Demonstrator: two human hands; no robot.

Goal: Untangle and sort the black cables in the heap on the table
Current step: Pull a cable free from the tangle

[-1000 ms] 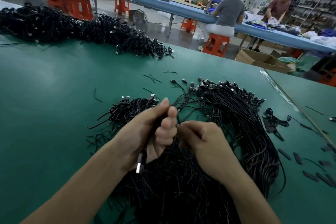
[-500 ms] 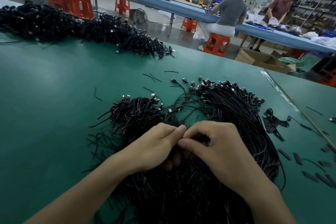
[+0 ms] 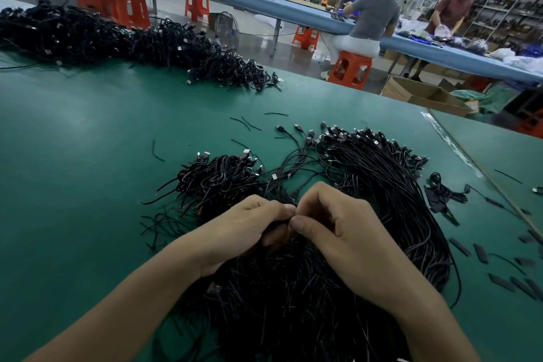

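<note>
1. Left hand (image 3: 249, 232): a second before, it was raised with one cable in its fist, a USB plug hanging by the wrist. It had since dropped onto the heap, fingers curled, thumb and fingertips pinching strands at the heap's top. That cable could no longer be told apart from the rest.
2. Right hand (image 3: 343, 232): lowered likewise, fingers curled, thumb tip touching the left fingertips, nipping the same spot. The exact strand held was hidden.
3. Heap of black cables (image 3: 293, 297): lay on the green desk (image 3: 73, 156) directly beneath both hands. Judged: a fresh pick just begun, most of the sorting left.
4. Aligned bundle (image 3: 382, 173): just beyond the right hand, plugs gathered at its far end; probably the sorted lot.
5. Knotted clump (image 3: 217, 179): beyond the left hand, touching the heap.
6. Obstruction: loose cables crossed between clump and bundle, so a pulled strand would likely drag neighbours.
7. Surroundings: a long far pile (image 3: 117, 38) at the desk's back edge; short wire offcuts (image 3: 245, 123); flat black pieces (image 3: 482, 253) right of the bundle.
</note>
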